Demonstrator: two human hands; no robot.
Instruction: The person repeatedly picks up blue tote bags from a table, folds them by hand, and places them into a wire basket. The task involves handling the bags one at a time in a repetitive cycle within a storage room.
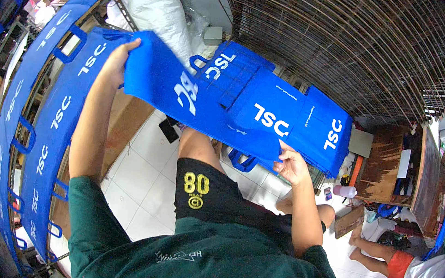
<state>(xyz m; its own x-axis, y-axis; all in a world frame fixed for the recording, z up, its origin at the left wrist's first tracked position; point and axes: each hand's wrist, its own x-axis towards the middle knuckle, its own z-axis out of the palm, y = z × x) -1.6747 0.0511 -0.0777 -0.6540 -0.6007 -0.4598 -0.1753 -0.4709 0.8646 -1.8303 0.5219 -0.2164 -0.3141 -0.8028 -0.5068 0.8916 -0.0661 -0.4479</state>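
A blue fabric bag (pixel 155 79) with white print is stretched between my two hands. My left hand (pixel 114 67) grips its upper left corner, thumb on top, close to the row of printed bags on the left. The lower right edge is pinched in my right hand (pixel 293 168), beside a pile of similar blue bags (pixel 320 125). The held bag slants down to the right and hides part of that pile. A dark blue handle loop (pixel 242 160) hangs below it; I cannot tell which bag it belongs to.
Long rows of blue printed bags (pixel 56 131) lie along boards at the left. A wire rack (pixel 344 37) rises at the back, near a white sack (pixel 157 11). A wooden cabinet (pixel 382 157) and a seated person (pixel 397 266) are at the right. A phone (pixel 168 131) is below the held bag.
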